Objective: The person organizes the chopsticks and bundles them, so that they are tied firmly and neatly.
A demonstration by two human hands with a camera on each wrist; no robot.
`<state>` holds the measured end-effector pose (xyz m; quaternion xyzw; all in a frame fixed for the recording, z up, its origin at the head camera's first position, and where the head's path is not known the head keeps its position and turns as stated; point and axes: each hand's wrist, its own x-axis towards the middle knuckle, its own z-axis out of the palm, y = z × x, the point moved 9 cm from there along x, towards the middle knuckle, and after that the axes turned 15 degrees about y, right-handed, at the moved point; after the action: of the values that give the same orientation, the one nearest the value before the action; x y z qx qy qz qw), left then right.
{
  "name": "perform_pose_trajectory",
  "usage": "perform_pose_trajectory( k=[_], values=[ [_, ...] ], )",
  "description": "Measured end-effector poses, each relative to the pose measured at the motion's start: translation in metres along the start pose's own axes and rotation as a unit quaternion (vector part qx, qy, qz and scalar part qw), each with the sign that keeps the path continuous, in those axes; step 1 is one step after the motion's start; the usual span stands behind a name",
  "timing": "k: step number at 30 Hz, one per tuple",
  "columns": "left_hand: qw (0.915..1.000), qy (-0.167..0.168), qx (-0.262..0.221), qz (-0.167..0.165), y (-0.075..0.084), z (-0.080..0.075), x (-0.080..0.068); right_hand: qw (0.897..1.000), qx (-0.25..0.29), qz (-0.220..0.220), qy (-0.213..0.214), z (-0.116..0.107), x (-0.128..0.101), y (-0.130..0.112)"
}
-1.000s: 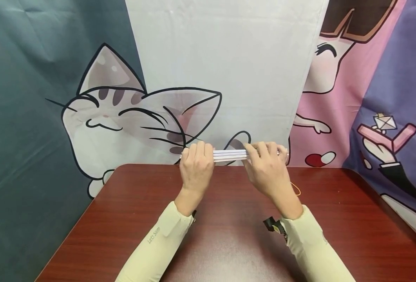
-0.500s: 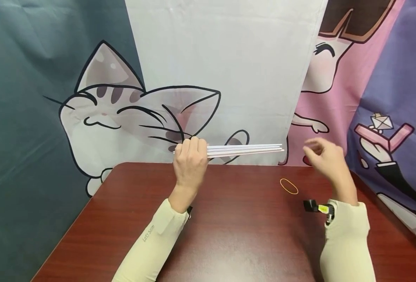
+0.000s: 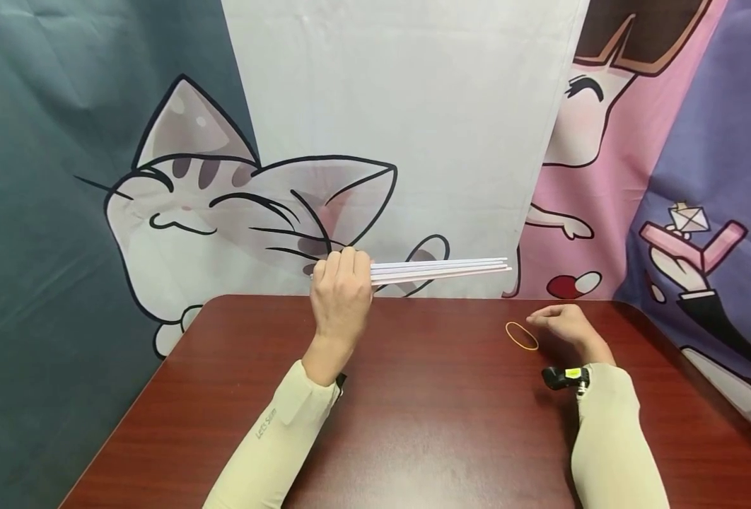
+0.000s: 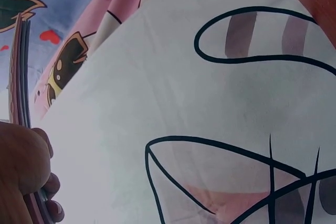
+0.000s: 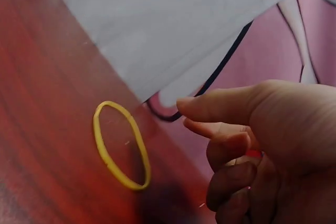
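My left hand [image 3: 342, 290] grips one end of a bundle of several thin, whitish sticks [image 3: 442, 268], held level above the table's far edge. In the left wrist view the fingers wrap round the sticks [image 4: 21, 72] near their lower end. A yellow rubber band [image 3: 522, 336] lies as a loose oval on the table. Just right of it and above the tabletop hovers my right hand [image 3: 569, 327], holding nothing. From the right wrist, thumb and forefinger stretch toward the band [image 5: 105, 150] without touching it, and the other fingers bend loosely.
A reddish-brown wooden table [image 3: 426, 403] with rounded far corners spreads below the hands. Right behind it hangs a cloth backdrop [image 3: 414, 92] with cartoon figures. A small black wrist camera [image 3: 563, 377] sticks out from the right sleeve.
Both hands were on the stick bundle at first. The right hand let go, moved off to the right, then came down beside the rubber band. The left hand keeps its grip, shifted slightly left.
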<state>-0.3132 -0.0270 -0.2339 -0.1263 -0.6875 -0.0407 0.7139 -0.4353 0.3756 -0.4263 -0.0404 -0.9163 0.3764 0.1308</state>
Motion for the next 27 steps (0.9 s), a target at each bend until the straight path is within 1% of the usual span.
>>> perform_pose_trajectory(
  k=[4,8,11,15,17,19,20,21,22,23,24,26,27],
  values=[
    [1.0,-0.004,-0.004,0.0,0.0,0.001,0.0,1.0,-0.002,0.016,-0.004,0.007,0.0,0.013],
    [0.9999,-0.008,-0.006,-0.002,0.0,0.001,-0.002,0.999,-0.009,0.03,-0.008,0.01,-0.001,0.02],
    [0.9999,-0.011,-0.003,-0.001,0.0,0.002,-0.002,0.999,-0.024,0.026,-0.015,0.011,-0.002,0.018],
    [0.9999,-0.01,-0.002,-0.001,0.0,0.002,-0.003,0.999,-0.034,0.009,-0.041,0.015,-0.002,0.013],
    [1.0,-0.009,-0.001,-0.001,0.0,0.002,-0.003,0.998,-0.013,0.002,-0.06,0.017,-0.002,0.008],
    [1.0,-0.009,-0.002,-0.002,-0.001,0.003,-0.003,0.997,0.046,0.008,-0.066,0.016,-0.001,0.002],
    [0.9999,-0.01,-0.001,-0.002,-0.001,0.003,-0.004,0.993,0.092,0.01,-0.069,0.016,-0.001,-0.003],
    [0.9999,-0.011,-0.001,-0.002,-0.001,0.004,-0.004,0.986,0.148,0.02,-0.071,0.015,0.0,-0.007],
    [0.9999,-0.012,-0.002,-0.002,-0.001,0.004,-0.004,0.974,0.212,0.03,-0.074,0.014,0.0,-0.013],
    [0.9999,-0.013,-0.002,-0.002,-0.001,0.005,-0.004,0.957,0.277,0.041,-0.076,0.014,0.001,-0.018],
    [0.9999,-0.015,-0.003,-0.002,0.0,0.005,-0.004,0.937,0.336,0.053,-0.078,0.013,0.001,-0.024],
    [0.9998,-0.018,-0.002,-0.001,0.0,0.006,-0.005,0.898,0.425,0.072,-0.092,0.014,0.001,-0.037],
    [0.9998,-0.019,-0.001,0.0,0.0,0.006,-0.005,0.879,0.46,0.079,-0.1,0.014,0.0,-0.043]
  ],
)
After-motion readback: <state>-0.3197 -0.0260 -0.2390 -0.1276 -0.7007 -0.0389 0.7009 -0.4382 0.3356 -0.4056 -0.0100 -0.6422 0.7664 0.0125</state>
